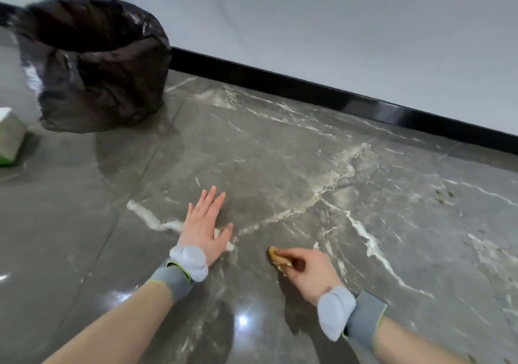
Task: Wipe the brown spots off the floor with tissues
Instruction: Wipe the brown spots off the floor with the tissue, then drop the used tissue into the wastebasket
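Nearest, the right hand point(309, 272) pinches a crumpled, brown-stained tissue wad point(279, 257) between thumb and curled fingers, pressing it onto the glossy grey marble-veined floor tile point(280, 153). That wad looks saturated, so dragging it further would likely smear the brown instead of lifting it. Just beside it, the left hand point(206, 223) lies flat with fingers spread, gripping nothing, its palm pinning a small white tissue scrap point(228, 244); leaning on a shiny tile invites a slip. Farther right, small brown spots point(443, 195) remain unwiped. At the far left sits a white-and-green tissue pack point(9, 136), its contents unclear. Beyond, the black-bag-lined waste bin point(92, 64) gapes dark; what is inside cannot be told.
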Available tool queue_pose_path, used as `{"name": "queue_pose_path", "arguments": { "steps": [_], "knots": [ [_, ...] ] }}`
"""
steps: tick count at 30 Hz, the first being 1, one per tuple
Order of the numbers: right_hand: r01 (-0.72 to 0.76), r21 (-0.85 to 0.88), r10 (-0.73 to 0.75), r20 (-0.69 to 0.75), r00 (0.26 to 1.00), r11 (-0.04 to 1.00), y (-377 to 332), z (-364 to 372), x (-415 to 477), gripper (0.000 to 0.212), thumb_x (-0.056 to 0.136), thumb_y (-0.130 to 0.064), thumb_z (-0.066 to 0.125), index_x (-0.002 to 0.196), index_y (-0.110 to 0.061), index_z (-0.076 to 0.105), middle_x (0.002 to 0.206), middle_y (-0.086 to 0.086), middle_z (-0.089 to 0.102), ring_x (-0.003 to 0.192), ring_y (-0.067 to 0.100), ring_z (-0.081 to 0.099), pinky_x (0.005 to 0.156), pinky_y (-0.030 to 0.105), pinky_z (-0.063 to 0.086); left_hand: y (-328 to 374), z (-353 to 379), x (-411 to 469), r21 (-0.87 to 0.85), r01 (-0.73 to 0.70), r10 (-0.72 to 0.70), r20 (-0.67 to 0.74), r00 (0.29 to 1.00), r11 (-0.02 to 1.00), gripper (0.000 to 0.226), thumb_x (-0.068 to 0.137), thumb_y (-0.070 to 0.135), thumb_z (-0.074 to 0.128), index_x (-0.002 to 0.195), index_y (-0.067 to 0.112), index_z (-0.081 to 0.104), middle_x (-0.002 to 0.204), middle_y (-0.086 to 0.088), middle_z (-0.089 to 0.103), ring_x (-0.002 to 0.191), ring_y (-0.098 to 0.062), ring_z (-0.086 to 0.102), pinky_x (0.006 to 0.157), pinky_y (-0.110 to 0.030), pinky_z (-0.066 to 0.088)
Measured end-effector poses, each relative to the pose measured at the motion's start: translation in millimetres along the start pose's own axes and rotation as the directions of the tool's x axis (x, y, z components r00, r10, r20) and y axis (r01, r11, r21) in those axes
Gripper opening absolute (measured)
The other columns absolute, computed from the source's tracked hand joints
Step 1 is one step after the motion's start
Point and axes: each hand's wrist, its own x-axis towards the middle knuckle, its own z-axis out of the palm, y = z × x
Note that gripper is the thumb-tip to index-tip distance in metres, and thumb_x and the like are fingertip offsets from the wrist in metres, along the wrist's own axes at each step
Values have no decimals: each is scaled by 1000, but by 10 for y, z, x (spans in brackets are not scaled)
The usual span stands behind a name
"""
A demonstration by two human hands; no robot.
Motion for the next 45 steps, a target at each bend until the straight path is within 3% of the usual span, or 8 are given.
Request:
{"name": "queue_pose_path", "arguments": {
  "steps": [4, 9, 19, 29, 34, 39, 41, 45],
  "knots": [
    [-53, 223, 56, -9, 998, 973, -369, -105, 222, 30, 79, -3, 65, 83, -33, 66, 71, -9, 68, 60, -2, 62, 62, 6, 45, -693, -723, -396, 102, 70, -49, -196, 979, 992, 76, 75, 52, 31, 138, 12, 42, 149, 0, 26, 138, -13, 16, 113, -33, 4],
    [27, 418, -46, 34, 998, 908, -1221, -53, 609, 17, 81, -8, 66, 84, -24, 67, 75, 5, 69, 55, 0, 60, 54, 11, 48, -1494, -1625, -729, 294, 307, -201, -341, 918, 905, 81, 75, 58, 23, 139, 14, 44, 151, -11, 29, 141, -23, 18, 114, -43, 9],
    [150, 549, -189, 16, 982, 822, -2320, 284, 1032, 24, 81, 2, 63, 79, -22, 66, 69, -4, 67, 59, 0, 61, 54, 9, 46, -1839, -1491, -604, 426, 252, -205, -154, 967, 869, 59, 87, 54, 31, 132, 24, 52, 143, -7, 44, 134, -22, 34, 113, -24, 0],
    [383, 426, -242, -349, 906, 820, -3519, -63, 1857, 16, 70, -17, 67, 76, -30, 60, 81, 1, 68, 81, 21, 67, 81, 44, 55, -1871, -1507, -591, 341, 262, -217, -164, 962, 903, 62, 91, 60, 16, 128, 29, 54, 141, -3, 47, 132, -16, 32, 113, -30, 10],
    [374, 396, -240, -346, 907, 839, -4112, -54, 2273, 12, 82, -10, 62, 93, -6, 61, 61, -8, 55, 41, -6, 54, 50, 5, 42, -1872, -1521, -591, 316, 279, -232, -177, 956, 907, 52, 85, 55, 36, 128, 32, 55, 141, -2, 47, 132, -14, 31, 113, -29, 10],
    [283, 346, -237, -168, 957, 895, -4153, 108, 2518, 14, 84, 6, 52, 83, 3, 66, 30, -15, 50, 29, -7, 46, 37, 2, 35, -1899, -1516, -588, 337, 272, -223, -179, 958, 901, 60, 78, 64, 43, 128, 33, 55, 141, -1, 46, 133, -14, 31, 112, -31, 11],
    [271, 291, -229, -170, 958, 917, -4110, 179, 2615, 19, 81, -4, 59, 66, -16, 61, 43, -15, 60, 48, -4, 60, 54, 8, 49, -1916, -1514, -583, 340, 277, -226, -182, 957, 899, 63, 76, 66, 44, 128, 32, 55, 142, -2, 45, 134, -14, 30, 112, -31, 11],
    [339, 8, -307, -399, 864, 941, -4024, 307, 2698, 21, 78, -14, 55, 91, -26, 68, 93, -6, 69, 86, 10, 61, 83, 23, 48, -1932, -1501, -569, 332, 263, -210, -187, 960, 906, 65, 74, 68, 46, 129, 33, 54, 144, -1, 43, 135, -14, 29, 111, -33, 12]
  ]
}}
